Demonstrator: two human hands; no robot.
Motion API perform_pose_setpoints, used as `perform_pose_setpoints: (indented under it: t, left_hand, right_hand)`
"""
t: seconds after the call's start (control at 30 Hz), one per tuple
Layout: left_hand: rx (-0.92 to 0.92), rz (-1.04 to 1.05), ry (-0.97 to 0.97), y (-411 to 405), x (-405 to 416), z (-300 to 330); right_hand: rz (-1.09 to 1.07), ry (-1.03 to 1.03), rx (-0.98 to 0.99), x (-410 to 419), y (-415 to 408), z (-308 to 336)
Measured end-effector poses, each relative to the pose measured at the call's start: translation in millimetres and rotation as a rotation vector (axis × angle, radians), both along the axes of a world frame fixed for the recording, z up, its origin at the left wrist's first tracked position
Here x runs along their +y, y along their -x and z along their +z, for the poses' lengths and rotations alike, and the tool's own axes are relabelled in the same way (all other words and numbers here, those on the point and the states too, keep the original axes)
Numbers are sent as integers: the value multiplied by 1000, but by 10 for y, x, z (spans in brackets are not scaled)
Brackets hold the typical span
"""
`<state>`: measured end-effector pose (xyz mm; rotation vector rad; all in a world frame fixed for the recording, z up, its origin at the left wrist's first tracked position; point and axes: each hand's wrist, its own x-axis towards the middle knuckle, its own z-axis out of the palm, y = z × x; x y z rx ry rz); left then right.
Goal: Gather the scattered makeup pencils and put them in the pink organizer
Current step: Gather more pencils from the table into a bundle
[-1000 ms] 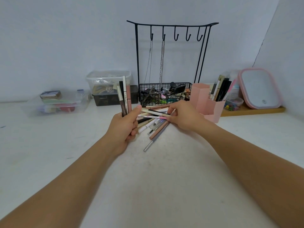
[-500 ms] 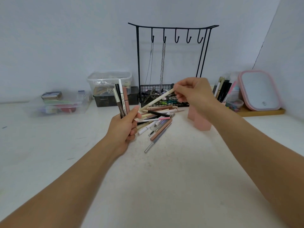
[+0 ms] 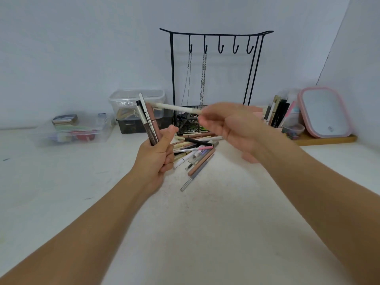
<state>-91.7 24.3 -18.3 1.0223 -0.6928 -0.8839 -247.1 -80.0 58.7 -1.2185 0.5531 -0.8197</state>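
My left hand (image 3: 155, 156) grips a small upright bundle of makeup pencils (image 3: 148, 120): white, black, brown and pink ones. My right hand (image 3: 230, 125) pinches one end of a cream white pencil (image 3: 176, 108), held level in the air with its far tip close to the top of that bundle. A pile of several scattered pencils (image 3: 195, 153) lies on the white table between and behind my hands. The pink organizer (image 3: 259, 114) is mostly hidden behind my right hand; dark pens (image 3: 277, 113) stand in it.
A black wire jewellery stand (image 3: 213, 36) with chains and a basket stands behind the pile. Clear plastic boxes (image 3: 135, 103) (image 3: 76, 128) sit at the back left. A pink-rimmed mirror (image 3: 324, 112) leans on a wooden tray (image 3: 329, 139) at the back right.
My right hand picked a cream pencil out of the pile, lifted it, and has swung it leftward toward the bundle in my left hand. My left hand has risen slightly.
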Motion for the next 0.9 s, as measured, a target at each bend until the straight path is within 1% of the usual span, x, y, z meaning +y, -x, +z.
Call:
perform_pose_setpoints:
  t: [0.07, 0.17, 0.27, 0.37, 0.43, 0.53, 0.57, 0.63, 0.7, 0.8, 0.9]
  left_hand:
    - [7, 3, 24, 5, -5, -1]
    - [-34, 19, 7, 13, 10, 7]
    - [-90, 53, -71, -19, 1, -17]
    - [-134, 79, -121, -23, -1, -21]
    - [-127, 84, -127, -18, -3, -12]
    - [-90, 81, -129, -6, -7, 4]
    - [-91, 91, -138, -6, -6, 10]
    - [-99, 106, -141, -22, -7, 6]
    - [-73, 97, -121, -49, -16, 4]
    - [-35, 112, -146, -92, -24, 12]
    - [-24, 131, -175, -107, -25, 23]
  right_hand:
    - [127, -30, 73, 175, -128, -143]
    - [278, 23, 182, 385, -289, -409]
    - [269, 129, 221, 418, -342, -550]
    - [193, 335, 375, 321, -288, -483]
    - [92, 509, 490, 176, -230, -444]
    - [-118, 948, 780, -143, -127, -480]
    - [-149, 1033, 874, -242, -102, -520]
    - [-169, 1081, 977, -376, -68, -607]
    - [-164, 1089, 1004, -431, -61, -682]
    - [-147, 1103, 1025, -409, -54, -750]
    - [-160, 1099, 1004, -385, -46, -780]
